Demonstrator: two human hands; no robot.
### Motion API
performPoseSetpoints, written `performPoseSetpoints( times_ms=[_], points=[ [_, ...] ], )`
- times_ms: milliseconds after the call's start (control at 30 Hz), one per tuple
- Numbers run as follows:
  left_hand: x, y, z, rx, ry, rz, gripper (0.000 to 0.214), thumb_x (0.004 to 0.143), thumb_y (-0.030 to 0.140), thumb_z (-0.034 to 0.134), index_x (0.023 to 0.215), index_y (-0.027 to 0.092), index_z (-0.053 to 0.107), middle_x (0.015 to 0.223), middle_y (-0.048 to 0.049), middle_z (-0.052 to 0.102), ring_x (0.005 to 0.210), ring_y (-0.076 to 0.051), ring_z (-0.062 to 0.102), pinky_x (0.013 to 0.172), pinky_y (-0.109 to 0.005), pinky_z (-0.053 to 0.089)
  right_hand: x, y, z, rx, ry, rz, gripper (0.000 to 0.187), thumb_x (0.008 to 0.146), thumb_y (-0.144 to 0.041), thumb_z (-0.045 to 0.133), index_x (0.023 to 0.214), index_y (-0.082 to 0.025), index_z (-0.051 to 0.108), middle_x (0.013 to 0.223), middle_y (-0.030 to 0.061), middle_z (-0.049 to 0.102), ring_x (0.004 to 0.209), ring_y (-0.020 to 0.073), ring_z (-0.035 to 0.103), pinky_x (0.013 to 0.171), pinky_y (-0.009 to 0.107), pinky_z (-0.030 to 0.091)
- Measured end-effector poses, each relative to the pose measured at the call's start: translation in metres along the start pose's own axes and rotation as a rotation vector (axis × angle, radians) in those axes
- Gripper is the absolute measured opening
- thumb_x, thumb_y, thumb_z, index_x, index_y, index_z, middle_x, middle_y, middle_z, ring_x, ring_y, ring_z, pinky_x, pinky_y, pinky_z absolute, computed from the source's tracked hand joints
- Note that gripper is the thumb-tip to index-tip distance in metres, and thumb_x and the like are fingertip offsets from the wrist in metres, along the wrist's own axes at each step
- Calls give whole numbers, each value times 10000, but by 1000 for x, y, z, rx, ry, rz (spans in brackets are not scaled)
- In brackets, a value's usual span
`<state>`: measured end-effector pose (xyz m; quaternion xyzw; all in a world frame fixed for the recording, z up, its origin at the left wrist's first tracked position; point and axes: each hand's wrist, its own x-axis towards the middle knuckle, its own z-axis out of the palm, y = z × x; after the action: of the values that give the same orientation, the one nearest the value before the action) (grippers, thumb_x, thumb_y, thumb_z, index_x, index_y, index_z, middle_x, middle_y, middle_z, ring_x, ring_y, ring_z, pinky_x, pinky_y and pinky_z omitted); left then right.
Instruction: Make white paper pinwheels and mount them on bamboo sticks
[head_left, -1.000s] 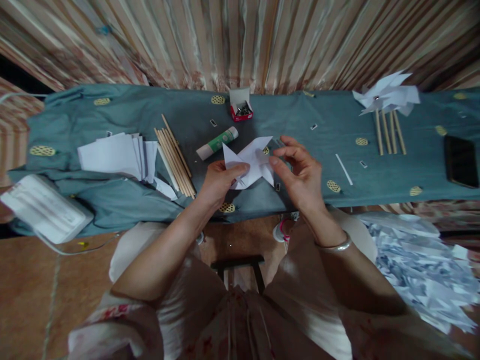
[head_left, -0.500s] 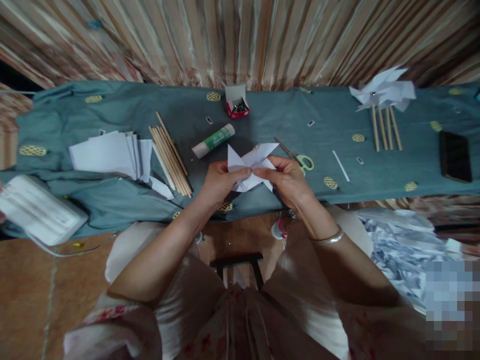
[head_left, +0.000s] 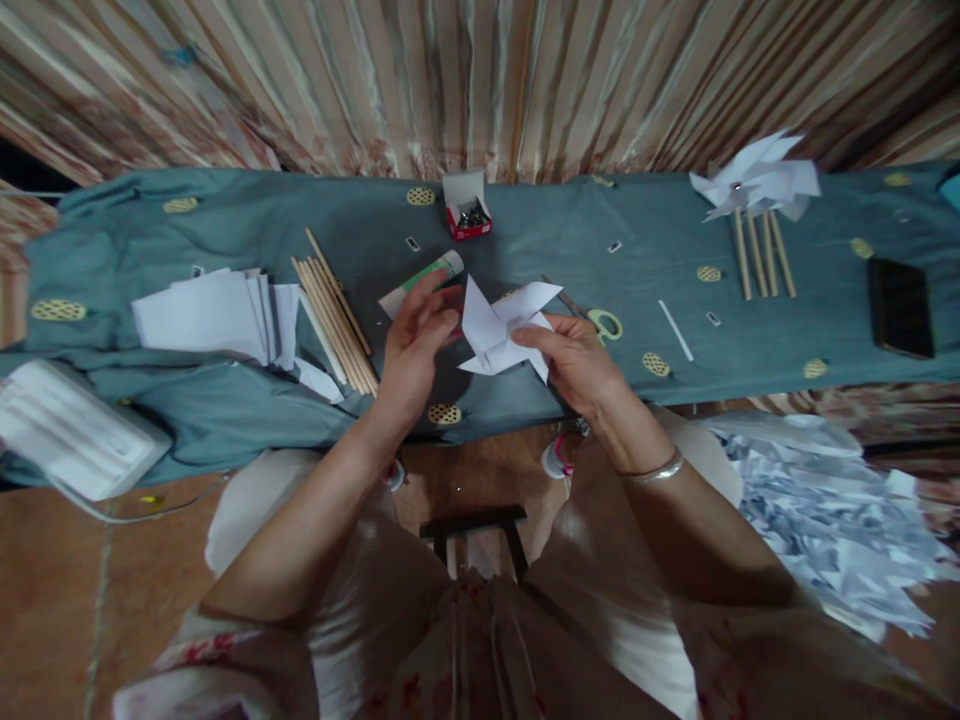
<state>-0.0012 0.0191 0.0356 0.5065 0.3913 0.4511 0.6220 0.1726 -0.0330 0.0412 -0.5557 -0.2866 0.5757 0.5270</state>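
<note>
A white paper pinwheel (head_left: 499, 325) is pinched at its middle by my right hand (head_left: 581, 358), thumb on top and fingers underneath. My left hand (head_left: 417, 345) is off the paper, just to its left, with fingers apart and nothing in them. Behind that hand lies a green and white glue stick (head_left: 442, 268), partly covered by the fingers. Scissors with pale green handles (head_left: 604, 324) rest beyond my right hand, partly hidden by it. Farther back stands an open red and white box (head_left: 469, 218) of small metal pins.
Wooden sticks (head_left: 337, 325) and stacked white paper (head_left: 202, 315) lie on the left, near a white device (head_left: 82, 430). Finished pinwheels on sticks (head_left: 761, 180), a paper strip (head_left: 676, 331) and a dark phone (head_left: 901, 308) are on the right. Paper scraps (head_left: 832, 510) are heaped below the table edge.
My left hand has let go of the pinwheel and moved left with its fingers spread. My right hand still holds the paper. The view has shifted slightly.
</note>
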Motion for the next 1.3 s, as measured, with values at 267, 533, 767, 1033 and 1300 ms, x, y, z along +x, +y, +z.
performPoseSetpoints(
  times_ms=[267,533,767,1033,1300],
  points=[
    [-12,10,-15,575,-146,337,189,816,444,759,929,293,782,1468,-23,553,1423,-313,418,1155,-508,367,-1,-1,-4,-45,-19,-53,187,617,-339,850,740,-225,768,765,1,772,672,146,668,708,323,546],
    [-8,11,-10,540,-126,314,31,778,334,808,753,331,790,1380,-5,633,1477,-309,325,1219,-550,255,-1,-1,1,-64,-63,-87,253,580,-390,880,720,-220,757,731,-18,747,657,135,637,687,301,538],
    [-9,7,-5,546,-111,313,33,783,298,793,753,305,780,1349,-25,656,1474,-305,338,1230,-529,223,-2,-1,2,-189,-66,-164,265,616,-415,848,651,-198,700,675,-33,634,614,106,515,596,259,444],
    [-8,4,-2,524,-81,273,45,746,298,815,722,292,778,1278,-49,690,1461,-322,356,1209,-556,249,-3,-3,3,-230,-87,-199,277,626,-452,840,683,-209,720,704,-28,620,647,117,518,600,260,458],
    [-7,2,1,512,-51,261,117,736,328,833,679,272,748,1262,-55,697,1437,-318,390,1180,-556,304,-4,-3,4,-206,-97,-187,293,615,-457,852,744,-212,755,765,-20,661,680,126,549,655,275,480]
  ],
)
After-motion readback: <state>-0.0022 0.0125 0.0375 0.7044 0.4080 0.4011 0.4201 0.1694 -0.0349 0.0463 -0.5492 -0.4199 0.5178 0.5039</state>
